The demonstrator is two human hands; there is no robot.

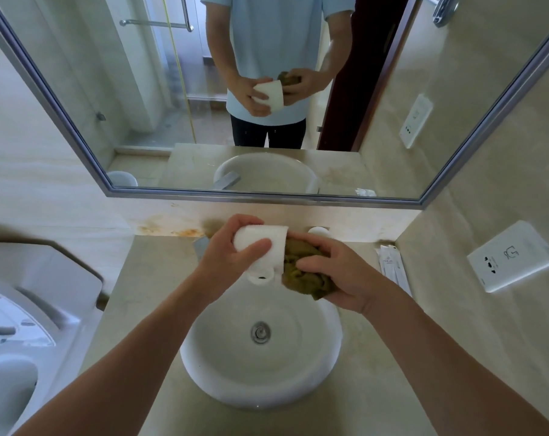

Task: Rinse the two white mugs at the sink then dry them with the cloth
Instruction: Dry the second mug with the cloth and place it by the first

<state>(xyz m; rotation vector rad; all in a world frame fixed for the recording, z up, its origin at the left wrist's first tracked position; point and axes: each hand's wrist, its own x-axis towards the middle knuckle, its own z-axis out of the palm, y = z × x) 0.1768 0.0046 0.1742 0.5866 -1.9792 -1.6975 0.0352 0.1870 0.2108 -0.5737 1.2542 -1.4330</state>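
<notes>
While you've got the white mug (267, 234) tipped sideways over the sink (267, 401), your left hand (229, 256) wraps its body and your right hand (339, 278) clutches the olive cloth (301, 269), pushing it against the mouth. If the mug's wet, I'd guess hard twisting could pop it loose, and a drop onto that basin could chip it. The cloth's loose end hangs low, so it might soak up water. A white rim (319, 229) behind your right hand may be the second mug, can't tell. The tap (200, 247) sits mostly hidden behind your left wrist. Sachets (393, 269) lie on the tabletop near a wall socket (512, 256).
</notes>
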